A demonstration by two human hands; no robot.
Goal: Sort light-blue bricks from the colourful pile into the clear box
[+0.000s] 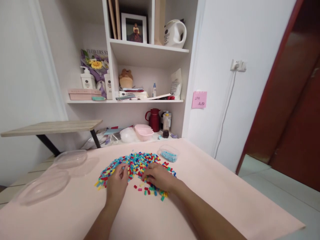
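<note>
A spread of several small coloured beads, red, blue, yellow and green, lies on the pale pink table. My left hand rests on the pile's left part, fingers curled and pinched at the beads. My right hand lies on the right part of the pile, fingers bent down onto the beads. A small clear cup holding blue beads stands just beyond the pile on the right. What the fingertips hold is too small to make out.
Two clear plastic lids or trays lie at the table's left. Behind stands a white shelf unit with bottles, a kettle, a pink bowl and a red jug. A wooden bench is at left, a dark red door at right.
</note>
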